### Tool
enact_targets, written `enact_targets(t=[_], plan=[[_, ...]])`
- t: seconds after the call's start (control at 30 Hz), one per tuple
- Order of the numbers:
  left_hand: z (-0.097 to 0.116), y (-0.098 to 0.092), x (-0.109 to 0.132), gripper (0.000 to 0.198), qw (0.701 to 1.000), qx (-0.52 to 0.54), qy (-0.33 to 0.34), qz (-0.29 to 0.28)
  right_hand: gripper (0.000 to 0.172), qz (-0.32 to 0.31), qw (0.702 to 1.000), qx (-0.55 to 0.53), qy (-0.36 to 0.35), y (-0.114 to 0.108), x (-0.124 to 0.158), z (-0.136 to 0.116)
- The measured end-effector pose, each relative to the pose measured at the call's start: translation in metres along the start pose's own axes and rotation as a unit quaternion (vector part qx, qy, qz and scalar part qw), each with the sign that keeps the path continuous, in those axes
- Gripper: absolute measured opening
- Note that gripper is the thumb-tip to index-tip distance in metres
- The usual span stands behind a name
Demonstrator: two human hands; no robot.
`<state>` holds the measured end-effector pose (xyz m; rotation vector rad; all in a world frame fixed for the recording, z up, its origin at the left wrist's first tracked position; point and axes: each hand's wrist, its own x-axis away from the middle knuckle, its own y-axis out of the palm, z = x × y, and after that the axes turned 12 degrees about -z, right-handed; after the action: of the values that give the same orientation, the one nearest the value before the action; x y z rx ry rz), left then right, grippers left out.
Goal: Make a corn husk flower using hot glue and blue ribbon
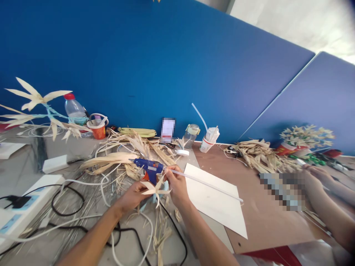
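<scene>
A blue hot glue gun [149,167] points its nozzle left, over a heap of dry husks. My left hand [134,197] is closed at its handle, below the orange trigger; the fingertips are partly hidden. My right hand [176,183] pinches a long translucent glue stick [210,185] where it meets the gun's rear. The stick's far end reaches over a white sheet [213,199]. A pale husk flower [156,190] with pointed petals sits between my hands, in front of the handle. Light blue material shows beside it; which hand supports the flower I cannot tell.
A white power strip [41,184] and looping cables lie at left. Taller husk flowers [41,99] stand behind, near a bottle [74,107] and red cup [98,129]. Along the blue partition are a phone [168,129], jar [192,135] and white cup [209,140]. Another person's hands [316,177] are at right.
</scene>
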<state>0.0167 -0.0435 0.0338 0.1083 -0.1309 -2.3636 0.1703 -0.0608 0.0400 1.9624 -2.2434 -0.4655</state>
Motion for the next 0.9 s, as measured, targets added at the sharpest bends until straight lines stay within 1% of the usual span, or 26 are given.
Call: enact_targets(t=[0.1, 0.17, 0.23, 0.33, 0.43, 0.5, 0.53, 0.63, 0.67, 0.73, 0.77, 0.8, 0.83, 0.9], plan=[[-0.008, -0.003, 0.000, 0.014, 1.000, 0.023, 0.016, 0.014, 0.023, -0.024, 0.999, -0.029, 0.013, 0.001, 0.001, 0.005], [-0.013, -0.004, 0.001, 0.013, 0.999, 0.027, 0.016, 0.009, 0.029, -0.066, 0.996, -0.050, 0.045, 0.000, 0.001, 0.008], [-0.018, -0.005, 0.001, 0.013, 0.999, 0.039, 0.008, 0.000, 0.033, -0.116, 0.987, -0.062, 0.094, 0.000, 0.002, 0.011], [-0.022, -0.004, 0.002, 0.011, 0.997, 0.075, -0.006, -0.013, 0.033, -0.158, 0.973, -0.069, 0.153, -0.001, 0.002, 0.014], [-0.025, -0.003, 0.002, 0.012, 0.992, 0.123, -0.022, -0.013, 0.028, -0.176, 0.966, -0.076, 0.175, 0.001, 0.000, 0.016], [-0.023, -0.002, 0.002, 0.015, 0.986, 0.166, -0.023, -0.001, 0.023, -0.171, 0.965, -0.092, 0.174, 0.001, -0.003, 0.016], [-0.021, -0.002, 0.001, 0.016, 0.982, 0.189, -0.018, 0.007, 0.022, -0.161, 0.968, -0.106, 0.163, 0.000, -0.005, 0.014], [-0.013, -0.005, -0.003, 0.013, 0.968, 0.244, 0.023, 0.045, 0.023, -0.097, 0.980, -0.148, 0.093, -0.009, -0.013, 0.005], [-0.011, -0.007, -0.005, 0.012, 0.964, 0.257, 0.031, 0.065, 0.023, -0.066, 0.983, -0.156, 0.068, -0.014, -0.015, 0.000], [-0.008, -0.013, -0.008, 0.015, 0.947, 0.281, 0.054, 0.143, 0.023, -0.014, 0.986, -0.162, 0.028, -0.023, -0.017, -0.012], [-0.007, -0.017, -0.010, 0.015, 0.935, 0.297, 0.065, 0.181, 0.024, -0.002, 0.987, -0.163, 0.013, -0.027, -0.017, -0.017], [-0.008, -0.021, -0.011, 0.016, 0.922, 0.313, 0.072, 0.216, 0.024, 0.000, 0.987, -0.163, 0.000, -0.031, -0.015, -0.023], [-0.008, -0.024, -0.012, 0.016, 0.912, 0.325, 0.071, 0.239, 0.025, -0.005, 0.987, -0.161, -0.008, -0.033, -0.013, -0.027], [-0.009, -0.028, -0.012, 0.015, 0.907, 0.331, 0.060, 0.253, 0.027, -0.029, 0.989, -0.147, -0.007, -0.035, -0.007, -0.033]])
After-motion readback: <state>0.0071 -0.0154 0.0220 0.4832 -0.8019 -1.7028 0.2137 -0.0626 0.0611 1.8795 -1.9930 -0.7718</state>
